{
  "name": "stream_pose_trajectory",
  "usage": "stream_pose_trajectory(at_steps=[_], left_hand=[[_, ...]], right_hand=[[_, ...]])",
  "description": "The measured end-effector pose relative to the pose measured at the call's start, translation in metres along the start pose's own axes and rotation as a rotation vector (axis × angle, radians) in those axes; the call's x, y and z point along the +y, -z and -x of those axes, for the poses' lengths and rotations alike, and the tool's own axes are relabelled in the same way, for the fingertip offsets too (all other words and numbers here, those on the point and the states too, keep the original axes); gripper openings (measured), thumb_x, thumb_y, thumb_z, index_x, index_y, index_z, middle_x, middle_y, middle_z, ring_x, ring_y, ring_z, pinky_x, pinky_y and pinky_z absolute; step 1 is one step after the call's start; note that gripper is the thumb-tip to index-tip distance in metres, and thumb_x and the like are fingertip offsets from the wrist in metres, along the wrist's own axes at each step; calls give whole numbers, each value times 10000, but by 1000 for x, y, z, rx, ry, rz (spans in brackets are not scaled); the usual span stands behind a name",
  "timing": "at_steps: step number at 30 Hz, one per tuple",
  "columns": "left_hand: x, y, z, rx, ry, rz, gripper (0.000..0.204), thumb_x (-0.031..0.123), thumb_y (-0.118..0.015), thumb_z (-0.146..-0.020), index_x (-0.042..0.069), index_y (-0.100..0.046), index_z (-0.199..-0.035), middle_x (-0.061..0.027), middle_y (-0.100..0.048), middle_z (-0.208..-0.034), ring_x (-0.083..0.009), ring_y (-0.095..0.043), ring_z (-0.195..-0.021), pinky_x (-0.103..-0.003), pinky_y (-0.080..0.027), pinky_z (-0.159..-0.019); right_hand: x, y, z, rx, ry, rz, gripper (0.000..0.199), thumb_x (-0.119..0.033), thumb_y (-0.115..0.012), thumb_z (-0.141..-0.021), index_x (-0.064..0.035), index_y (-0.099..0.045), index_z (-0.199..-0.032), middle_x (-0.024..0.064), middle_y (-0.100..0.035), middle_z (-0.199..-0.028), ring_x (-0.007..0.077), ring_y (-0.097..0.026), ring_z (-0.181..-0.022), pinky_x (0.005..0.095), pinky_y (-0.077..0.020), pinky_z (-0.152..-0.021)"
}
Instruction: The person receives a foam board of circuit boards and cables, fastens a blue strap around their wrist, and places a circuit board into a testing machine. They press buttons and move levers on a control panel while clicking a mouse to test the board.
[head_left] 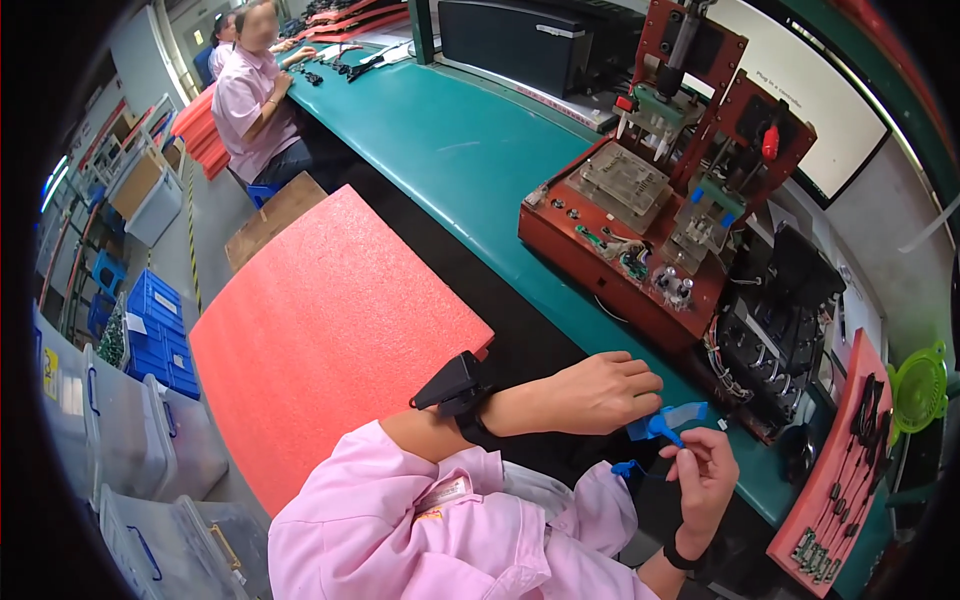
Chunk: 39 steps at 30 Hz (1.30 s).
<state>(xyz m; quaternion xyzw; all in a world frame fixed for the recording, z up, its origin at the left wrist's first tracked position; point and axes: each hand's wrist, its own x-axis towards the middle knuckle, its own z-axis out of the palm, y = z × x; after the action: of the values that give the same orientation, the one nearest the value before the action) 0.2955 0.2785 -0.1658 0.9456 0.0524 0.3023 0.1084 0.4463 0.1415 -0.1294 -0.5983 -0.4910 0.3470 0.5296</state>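
My left hand (608, 394) is closed, its back toward me and its fingertips hidden, with a blue strap (662, 426) coming out by its curled fingers. Below and to the right, my right hand (705, 478) pinches a narrow blue end of that strap between thumb and forefinger. A wider, paler blue part of it spreads over the table edge. A small blue piece (626, 468) hangs to the left of my right hand, and a thin blue cord seems to join it to the strap. A black device is strapped on my left wrist, a black band on my right.
A red test fixture (625, 240) stands on the green table (450, 170). At right, black cables with small circuit boards lie on a pink foam sheet (800, 530) near a green fan (918, 388). A big pink foam board (320, 330) is at left. Two people (250, 110) sit farther along.
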Motion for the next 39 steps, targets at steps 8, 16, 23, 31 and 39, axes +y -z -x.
stream_pose_trajectory(at_steps=[8, 16, 23, 31, 39], left_hand=[[8, 0, 0, 186, 194, 315, 278, 108, -594, -751, 21, -534, -1007, -90, -554, -804, -216, -556, -733, -302, -446, -601], [25, -23, -1, 136, 502, 717, 281, 148, -612, -777, 14, -518, -1005, -102, -554, -798, -221, -558, -724, -274, -440, -605], [26, -41, -8, 176, 712, 1309, 221, 117, -600, -779, 21, -524, -963, -72, -541, -857, -171, -524, -778, -253, -419, -673], [26, -27, -20, 189, 505, 1038, 226, 159, -607, -774, 43, -527, -951, -66, -508, -890, -172, -470, -820, -278, -382, -725], [45, -32, -33, 269, 195, 519, 317, 184, -616, -771, 50, -490, -1029, -63, -503, -815, -185, -472, -728, -277, -372, -635]], right_hand=[[15, 5, -14, -10, 111, 64, 130, 47, -465, -778, 24, -494, -903, 105, -597, -724, 79, -495, -528, 178, -387, -485], [27, 28, -8, -242, 149, 315, 282, 48, -494, -744, 42, -504, -1026, 162, -621, -891, 198, -615, -781, 285, -472, -692], [32, 15, 24, -139, 207, 255, 148, -42, -497, -816, -15, -586, -931, 110, -593, -835, 190, -562, -663, 280, -452, -619], [62, 6, 11, -33, -156, -202, 187, -42, -480, -818, 23, -551, -978, 84, -582, -808, 147, -531, -616, 252, -406, -516], [51, 25, 3, 168, -117, -646, 533, -192, -540, -727, 42, -402, -1185, 201, -560, -1023, 181, -601, -770, 268, -489, -654]])
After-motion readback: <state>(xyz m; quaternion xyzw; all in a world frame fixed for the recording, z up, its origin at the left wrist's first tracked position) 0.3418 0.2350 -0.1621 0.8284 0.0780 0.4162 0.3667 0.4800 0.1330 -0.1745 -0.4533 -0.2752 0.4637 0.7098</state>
